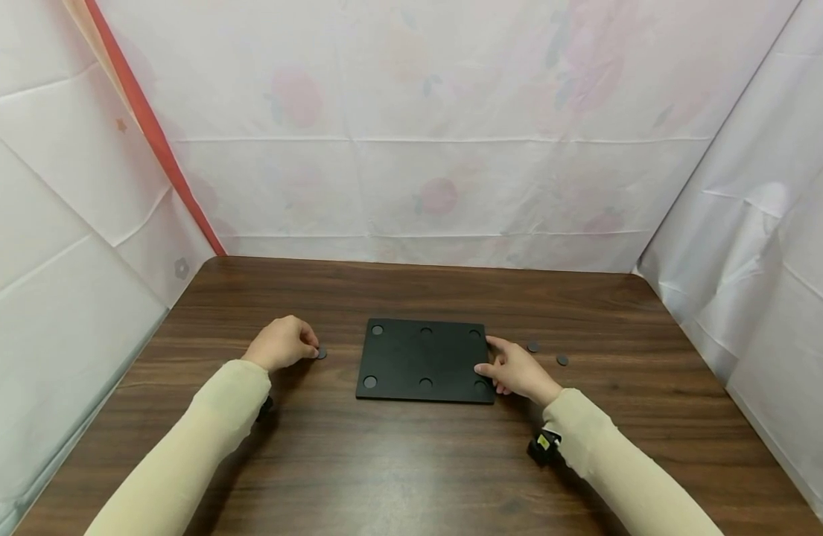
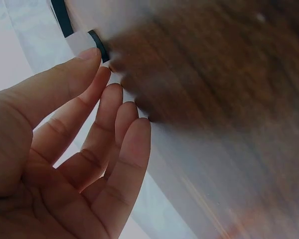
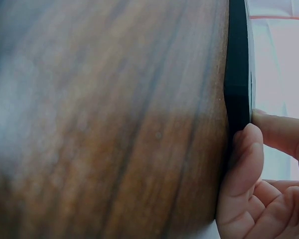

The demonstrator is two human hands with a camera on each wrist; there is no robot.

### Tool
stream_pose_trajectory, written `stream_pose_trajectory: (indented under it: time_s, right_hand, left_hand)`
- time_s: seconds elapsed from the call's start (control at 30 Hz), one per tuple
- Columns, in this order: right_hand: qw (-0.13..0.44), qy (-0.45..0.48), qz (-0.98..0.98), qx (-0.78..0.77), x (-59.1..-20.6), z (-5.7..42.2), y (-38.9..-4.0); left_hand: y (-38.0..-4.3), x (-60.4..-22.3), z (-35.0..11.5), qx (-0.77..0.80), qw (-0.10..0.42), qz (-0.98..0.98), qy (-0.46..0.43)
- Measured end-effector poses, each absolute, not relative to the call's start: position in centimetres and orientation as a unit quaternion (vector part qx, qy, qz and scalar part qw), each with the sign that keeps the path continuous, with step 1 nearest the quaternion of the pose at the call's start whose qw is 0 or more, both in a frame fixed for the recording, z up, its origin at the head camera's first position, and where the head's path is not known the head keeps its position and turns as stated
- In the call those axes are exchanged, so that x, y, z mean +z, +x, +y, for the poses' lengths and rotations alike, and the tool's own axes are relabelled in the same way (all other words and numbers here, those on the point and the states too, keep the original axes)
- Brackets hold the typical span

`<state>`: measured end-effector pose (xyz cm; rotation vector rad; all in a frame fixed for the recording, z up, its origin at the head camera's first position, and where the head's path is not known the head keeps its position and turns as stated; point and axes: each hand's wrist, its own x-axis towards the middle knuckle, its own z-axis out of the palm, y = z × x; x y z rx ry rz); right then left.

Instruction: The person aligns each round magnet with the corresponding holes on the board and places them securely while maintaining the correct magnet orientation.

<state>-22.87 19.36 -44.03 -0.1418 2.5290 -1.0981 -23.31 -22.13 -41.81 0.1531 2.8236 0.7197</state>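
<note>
A flat black board [image 1: 421, 361] with several round recesses lies on the table. In its two left recesses sit grey discs [image 1: 370, 382]. My left hand [image 1: 284, 344], off to the board's left, pinches a small dark disc [image 1: 322, 353] at the tabletop; the left wrist view shows the disc's edge [image 2: 98, 46] at the thumb and index fingertips. With the thumb on top and the other fingers along its side, my right hand [image 1: 521, 372] grips the board's right edge. That hand partly hides the lower right corner. In the right wrist view the board [image 3: 238, 69] is seen edge-on.
Two loose dark discs, a nearer one [image 1: 561, 360] and a farther one [image 1: 532, 347], lie right of the board beyond my right hand. The brown wooden table [image 1: 411, 476] is bounded by white curtains [image 1: 398, 186] at the back and both sides.
</note>
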Motion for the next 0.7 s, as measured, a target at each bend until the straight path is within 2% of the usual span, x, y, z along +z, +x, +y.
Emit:
stream_pose_trajectory:
  time_s: [0.7]
  right_hand:
    - [0.191, -0.049, 0.898, -0.393, -43.94, 19.26, -22.87]
  left_hand:
    - [-23.51, -41.83, -21.97, 0.259, 0.120, 0.957, 0.046]
